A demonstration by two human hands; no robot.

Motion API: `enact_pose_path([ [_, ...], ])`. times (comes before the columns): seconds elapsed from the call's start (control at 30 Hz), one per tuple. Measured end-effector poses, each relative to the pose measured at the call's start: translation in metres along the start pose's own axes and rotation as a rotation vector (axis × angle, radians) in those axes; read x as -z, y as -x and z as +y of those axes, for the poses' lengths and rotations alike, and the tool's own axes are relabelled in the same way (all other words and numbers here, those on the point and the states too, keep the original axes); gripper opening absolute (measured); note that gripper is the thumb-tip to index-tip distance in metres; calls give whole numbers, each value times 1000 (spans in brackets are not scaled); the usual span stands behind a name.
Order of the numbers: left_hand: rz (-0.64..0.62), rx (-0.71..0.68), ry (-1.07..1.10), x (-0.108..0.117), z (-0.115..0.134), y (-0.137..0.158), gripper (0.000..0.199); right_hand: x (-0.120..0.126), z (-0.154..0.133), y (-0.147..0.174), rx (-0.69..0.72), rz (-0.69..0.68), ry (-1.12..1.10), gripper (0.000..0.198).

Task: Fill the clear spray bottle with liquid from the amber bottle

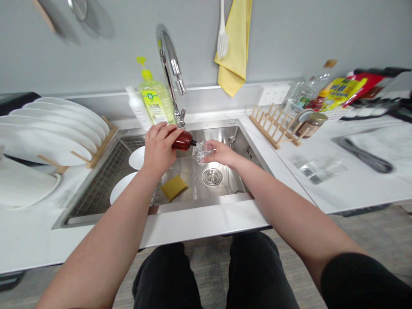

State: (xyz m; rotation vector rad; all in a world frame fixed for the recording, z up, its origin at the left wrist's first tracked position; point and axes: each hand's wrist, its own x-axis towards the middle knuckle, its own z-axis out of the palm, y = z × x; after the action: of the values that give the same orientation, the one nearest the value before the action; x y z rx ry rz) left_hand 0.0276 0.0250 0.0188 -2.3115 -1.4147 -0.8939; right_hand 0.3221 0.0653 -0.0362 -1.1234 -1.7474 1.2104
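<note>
Over the sink (pixel 206 205), my left hand (pixel 160 148) is wrapped round a brown bottle (pixel 183 140) tilted on its side, its dark neck pointing right. My right hand (pixel 221 153) grips a small clear glass (pixel 202 152), whose exact shape is blurred. The bottle's neck is at the glass; I cannot tell whether they touch. Below them a yellow sponge (pixel 174 187) lies in the basin, left of the drain (pixel 212 176). Two white dishes (pixel 137 158) sit on the wire rack (pixel 96 189) in the sink's left part, partly hidden by my left arm.
Behind the sink stand the faucet (pixel 170 56), a dish soap bottle (pixel 154 101) and a white bottle (pixel 138 107). White plates (pixel 58 124) fill a wooden rack at left. Another wooden rack (pixel 273 126), a jar (pixel 311 125) and a cable (pixel 365 154) are on the right counter.
</note>
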Motion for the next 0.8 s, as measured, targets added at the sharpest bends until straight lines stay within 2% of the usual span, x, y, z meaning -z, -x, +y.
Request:
enact_pose_path([
  [0.27,0,21,14,3,5,-1,74,0,0,0,7,9,14,62],
  [0.47,1,20,18,3,6,0,81,0,3,-1,18,13,29,64],
  [0.8,7,16,-3,5,9,0,74,0,-2,1,13,34,23,65],
])
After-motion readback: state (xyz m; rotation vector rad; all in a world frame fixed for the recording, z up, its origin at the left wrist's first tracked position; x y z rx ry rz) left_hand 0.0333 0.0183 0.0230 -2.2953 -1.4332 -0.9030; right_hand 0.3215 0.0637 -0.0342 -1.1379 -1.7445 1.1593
